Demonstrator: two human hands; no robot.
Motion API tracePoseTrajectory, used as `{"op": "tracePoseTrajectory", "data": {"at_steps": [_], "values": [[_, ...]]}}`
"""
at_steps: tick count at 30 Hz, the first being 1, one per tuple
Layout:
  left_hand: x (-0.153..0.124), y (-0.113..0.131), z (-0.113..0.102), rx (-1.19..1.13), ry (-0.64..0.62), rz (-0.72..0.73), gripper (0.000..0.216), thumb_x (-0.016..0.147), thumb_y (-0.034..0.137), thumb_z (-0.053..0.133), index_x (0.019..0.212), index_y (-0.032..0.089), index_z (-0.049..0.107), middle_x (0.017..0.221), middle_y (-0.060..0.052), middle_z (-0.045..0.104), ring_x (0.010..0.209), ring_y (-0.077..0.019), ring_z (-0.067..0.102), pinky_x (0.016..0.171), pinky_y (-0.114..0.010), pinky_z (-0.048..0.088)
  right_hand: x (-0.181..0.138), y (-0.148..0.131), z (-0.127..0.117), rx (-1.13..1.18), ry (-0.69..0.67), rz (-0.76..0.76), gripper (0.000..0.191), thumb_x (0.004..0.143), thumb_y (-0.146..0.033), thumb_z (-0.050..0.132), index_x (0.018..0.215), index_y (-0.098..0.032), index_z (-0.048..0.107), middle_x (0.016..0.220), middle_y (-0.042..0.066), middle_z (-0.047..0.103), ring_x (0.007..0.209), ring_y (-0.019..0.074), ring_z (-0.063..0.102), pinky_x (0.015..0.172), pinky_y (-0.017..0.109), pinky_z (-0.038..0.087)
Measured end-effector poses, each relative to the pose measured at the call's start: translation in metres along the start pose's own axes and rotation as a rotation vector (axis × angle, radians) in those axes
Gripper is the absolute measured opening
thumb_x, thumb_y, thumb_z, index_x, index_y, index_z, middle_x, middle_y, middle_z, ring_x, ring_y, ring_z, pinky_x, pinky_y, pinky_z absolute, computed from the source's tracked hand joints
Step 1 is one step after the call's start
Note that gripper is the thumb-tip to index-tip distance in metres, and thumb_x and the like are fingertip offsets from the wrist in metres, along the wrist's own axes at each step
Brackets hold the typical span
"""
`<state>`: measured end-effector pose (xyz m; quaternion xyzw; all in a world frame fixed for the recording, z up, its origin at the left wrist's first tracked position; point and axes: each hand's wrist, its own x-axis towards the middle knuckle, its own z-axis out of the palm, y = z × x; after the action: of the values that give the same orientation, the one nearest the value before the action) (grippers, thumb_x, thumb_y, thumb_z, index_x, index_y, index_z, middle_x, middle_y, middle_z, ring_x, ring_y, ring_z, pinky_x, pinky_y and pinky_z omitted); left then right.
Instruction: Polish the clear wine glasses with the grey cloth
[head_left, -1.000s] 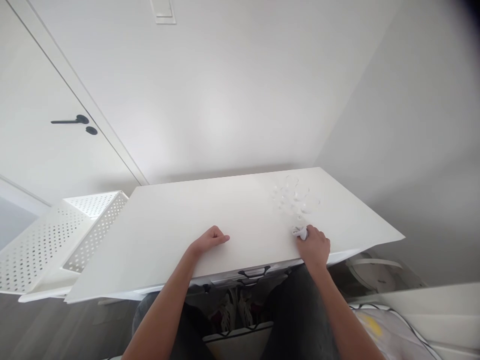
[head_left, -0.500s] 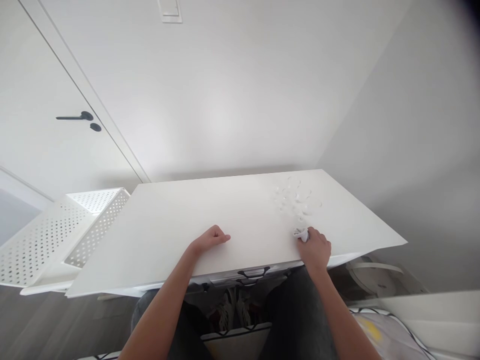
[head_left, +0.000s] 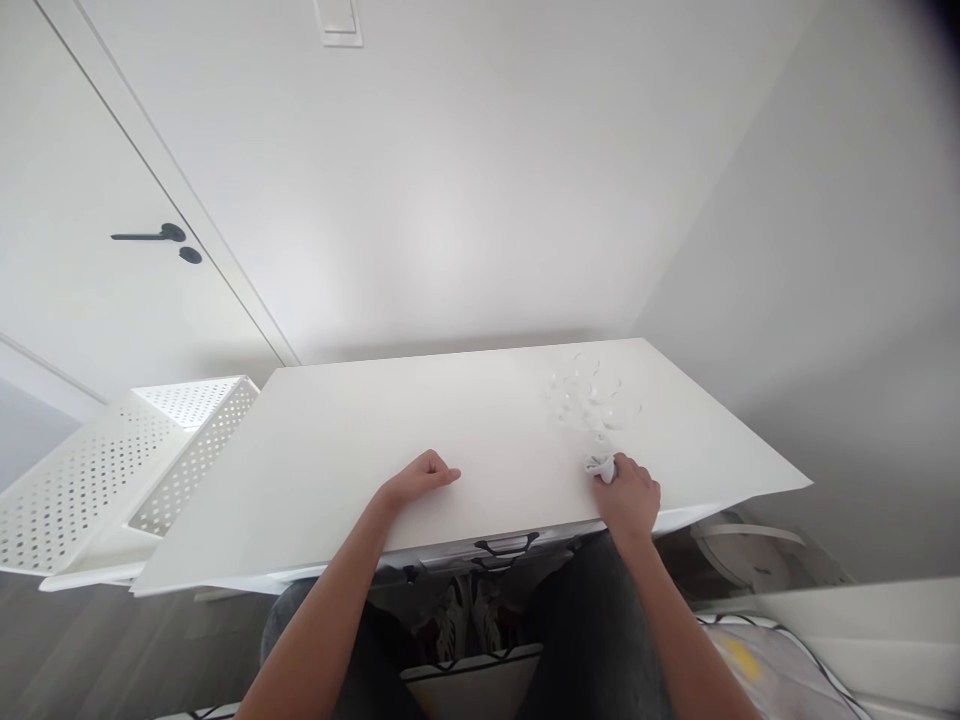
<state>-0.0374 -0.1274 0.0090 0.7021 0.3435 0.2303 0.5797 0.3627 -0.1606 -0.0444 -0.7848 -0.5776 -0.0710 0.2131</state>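
My right hand (head_left: 631, 492) is closed around a small white crumpled piece (head_left: 601, 468) that looks like cloth or tissue; a narrow grey bit shows between it and my fingers. Just beyond it, clear round marks and drops (head_left: 592, 392), which look like spilled liquid, are scattered over the right part of the white tabletop (head_left: 337, 440). Near the middle of that top rests my left hand (head_left: 421, 478), curled into a fist with the thumb pointing right. Nothing shows in it.
Dark handles (head_left: 507, 546) sit on the drawer fronts under the front edge, close to my knees. To the left stands a white perforated metal rack (head_left: 82, 480), with a door handle (head_left: 150, 234) behind it. A round pale object (head_left: 750, 555) lies low on the right. Walls border the back and right.
The view has shifted very slightly. Both hands stay in almost the same places, and the white crumpled piece remains in my right hand.
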Motion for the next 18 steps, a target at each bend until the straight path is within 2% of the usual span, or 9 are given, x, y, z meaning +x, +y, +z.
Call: {"op": "tracePoseTrajectory", "data": {"at_steps": [9, 14, 16, 18], "values": [[0.0002, -0.0018, -0.0007, 0.005, -0.005, -0.008, 0.066, 0.097, 0.055, 0.059, 0.059, 0.021, 0.018, 0.059, 0.006, 0.012, 0.055, -0.0074, 0.009, 0.055, -0.032, 0.008, 0.0012, 0.0001, -0.0011, -0.001, -0.030, -0.002, 0.008, 0.091, -0.029, 0.056, 0.094, -0.021, 0.055, 0.094, 0.006, 0.065, 0.095, 0.0260, 0.055, 0.081, 0.037, 0.031], [-0.0001, -0.0001, 0.0008, 0.019, 0.007, -0.019, 0.066, 0.097, 0.056, 0.059, 0.059, 0.021, 0.018, 0.060, 0.006, 0.011, 0.056, -0.0076, 0.009, 0.056, -0.032, 0.009, 0.0007, -0.0014, -0.0004, -0.023, -0.019, -0.013, 0.016, 0.093, -0.034, 0.056, 0.102, -0.021, 0.059, 0.103, 0.010, 0.064, 0.101, 0.0295, 0.055, 0.083, 0.039, 0.034], [0.0023, -0.0005, 0.0023, 0.051, 0.046, -0.039, 0.065, 0.097, 0.058, 0.057, 0.061, 0.021, 0.017, 0.061, 0.005, 0.011, 0.056, -0.0080, 0.010, 0.056, -0.031, 0.010, -0.0009, -0.0035, 0.0000, -0.034, 0.043, 0.011, 0.025, 0.092, -0.037, 0.057, 0.109, -0.019, 0.060, 0.115, 0.015, 0.062, 0.110, 0.0339, 0.053, 0.086, 0.041, 0.036], [0.0070, -0.0022, 0.0042, 0.123, 0.159, -0.062, 0.062, 0.098, 0.059, 0.053, 0.063, 0.021, 0.018, 0.063, 0.005, 0.012, 0.057, -0.0088, 0.011, 0.056, -0.030, 0.012, -0.0025, -0.0054, -0.0004, -0.027, 0.096, 0.048, 0.036, 0.091, -0.040, 0.058, 0.119, -0.017, 0.058, 0.128, 0.020, 0.059, 0.118, 0.0380, 0.052, 0.092, 0.045, 0.038]]}}
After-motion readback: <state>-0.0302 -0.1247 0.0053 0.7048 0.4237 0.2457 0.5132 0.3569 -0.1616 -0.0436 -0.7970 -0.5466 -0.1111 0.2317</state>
